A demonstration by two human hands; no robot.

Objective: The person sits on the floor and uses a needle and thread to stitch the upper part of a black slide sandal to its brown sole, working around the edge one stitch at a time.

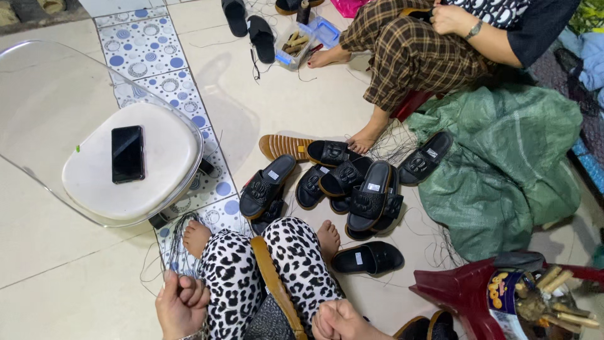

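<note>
phone screen: dark, rectangular, lying on white chair seat
sandal labels: small white rectangles on black insoles
snack packet: blue-yellow, bottom right

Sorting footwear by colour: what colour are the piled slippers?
Black slippers, one flipped showing a tan sole; head view.

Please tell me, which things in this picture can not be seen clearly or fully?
- Head view: right hand is cut by the bottom edge; its grip cannot be told.
- Left hand is curled; what it pinches is too thin to tell.
- Tan sole runs off the bottom edge.
- Phone screen is dark.
</note>
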